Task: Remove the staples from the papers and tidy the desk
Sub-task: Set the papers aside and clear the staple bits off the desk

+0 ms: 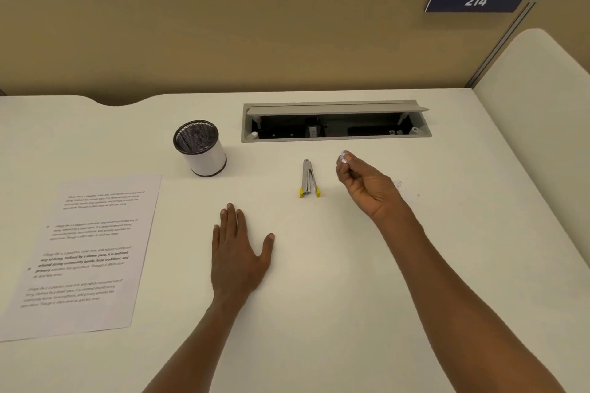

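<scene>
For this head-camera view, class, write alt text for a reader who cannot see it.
A person's left hand rests flat on a white desk while the right hand, fingers curled, hovers beside a staple remover. A printed paper lies at left, a mesh cup behind it, and an open cable tray sits farther back.

Office cubicle: partitioned desk (351, 265), numbered sign (476, 0), cable hatch (335, 121).
</scene>
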Available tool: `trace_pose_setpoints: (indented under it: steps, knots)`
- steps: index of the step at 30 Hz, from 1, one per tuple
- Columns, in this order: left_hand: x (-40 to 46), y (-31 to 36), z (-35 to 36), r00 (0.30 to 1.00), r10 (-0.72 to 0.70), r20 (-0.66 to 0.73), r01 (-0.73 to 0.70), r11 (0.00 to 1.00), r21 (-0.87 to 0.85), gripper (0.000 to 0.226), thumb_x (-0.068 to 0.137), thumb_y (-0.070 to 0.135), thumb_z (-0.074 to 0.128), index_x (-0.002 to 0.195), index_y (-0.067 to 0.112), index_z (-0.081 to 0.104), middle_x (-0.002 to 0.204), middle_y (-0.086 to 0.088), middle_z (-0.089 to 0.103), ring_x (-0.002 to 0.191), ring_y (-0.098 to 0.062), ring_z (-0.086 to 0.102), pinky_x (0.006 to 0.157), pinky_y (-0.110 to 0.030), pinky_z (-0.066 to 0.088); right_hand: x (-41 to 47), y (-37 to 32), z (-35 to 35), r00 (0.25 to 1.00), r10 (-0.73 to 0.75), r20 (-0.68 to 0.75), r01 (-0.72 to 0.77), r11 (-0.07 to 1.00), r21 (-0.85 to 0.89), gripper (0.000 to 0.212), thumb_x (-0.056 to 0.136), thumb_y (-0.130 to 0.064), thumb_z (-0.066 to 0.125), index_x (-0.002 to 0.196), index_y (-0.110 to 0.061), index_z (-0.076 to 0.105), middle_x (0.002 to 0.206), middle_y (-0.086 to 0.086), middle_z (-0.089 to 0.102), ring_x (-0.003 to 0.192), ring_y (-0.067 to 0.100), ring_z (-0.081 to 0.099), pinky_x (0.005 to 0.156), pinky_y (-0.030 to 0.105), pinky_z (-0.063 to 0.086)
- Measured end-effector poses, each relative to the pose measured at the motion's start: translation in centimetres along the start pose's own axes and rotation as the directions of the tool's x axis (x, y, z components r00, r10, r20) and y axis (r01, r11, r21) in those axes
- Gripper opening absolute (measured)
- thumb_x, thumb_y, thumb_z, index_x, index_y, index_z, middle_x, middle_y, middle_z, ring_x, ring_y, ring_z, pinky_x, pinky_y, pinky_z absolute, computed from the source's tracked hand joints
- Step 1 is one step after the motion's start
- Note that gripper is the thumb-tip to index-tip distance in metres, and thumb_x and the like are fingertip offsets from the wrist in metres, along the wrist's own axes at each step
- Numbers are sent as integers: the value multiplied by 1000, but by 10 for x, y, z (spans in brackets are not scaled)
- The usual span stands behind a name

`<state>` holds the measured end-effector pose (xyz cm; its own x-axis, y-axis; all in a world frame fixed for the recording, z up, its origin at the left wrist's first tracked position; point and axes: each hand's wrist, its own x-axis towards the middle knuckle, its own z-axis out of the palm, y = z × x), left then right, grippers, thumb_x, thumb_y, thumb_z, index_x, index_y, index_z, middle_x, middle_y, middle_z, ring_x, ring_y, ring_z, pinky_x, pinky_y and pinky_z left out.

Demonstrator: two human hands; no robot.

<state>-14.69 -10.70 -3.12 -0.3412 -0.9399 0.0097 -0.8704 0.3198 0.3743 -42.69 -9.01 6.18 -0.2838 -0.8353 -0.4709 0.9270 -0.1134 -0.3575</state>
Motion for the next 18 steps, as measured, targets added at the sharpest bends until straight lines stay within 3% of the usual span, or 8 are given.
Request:
trace_pose_setpoints:
  steps: [2,6,11,18]
  knots:
    - [0,0,0,1000,-1,3,1,1000,-2,94,90,69,23,159,5,17,169,-6,2,156,-17,-3,127,-36,3,5,15,18,1000,23,8,-23,999,-36,23,80,8,63,103,9,62,96,18,62,88,20,62,64,20,56]
    - [0,0,1,1000,-3,-5,3,1000,-6,92,91,68,27,159,6,17,169,-5,2,156,-16,-3,127,-37,5,20,47,53,994,105,39,-102,992,-77,18,88,8,57,105,10,62,95,18,63,85,20,63,64,20,57]
    - [-1,0,2,1000,1,-17,-1,1000,-16,90,93,66,31,159,6,18,169,-5,3,156,-17,-3,127,-38,8,41,83,97,977,188,96,-178,978,-107,16,90,8,56,105,10,62,93,18,65,84,22,63,63,21,57]
    - [-1,2,1,1000,2,-14,-2,999,-35,88,95,65,31,160,8,15,169,-4,-2,156,-15,-9,126,-35,3,73,132,156,979,188,82,-158,945,-287,6,87,12,58,91,11,64,87,18,66,82,23,63,61,21,58]
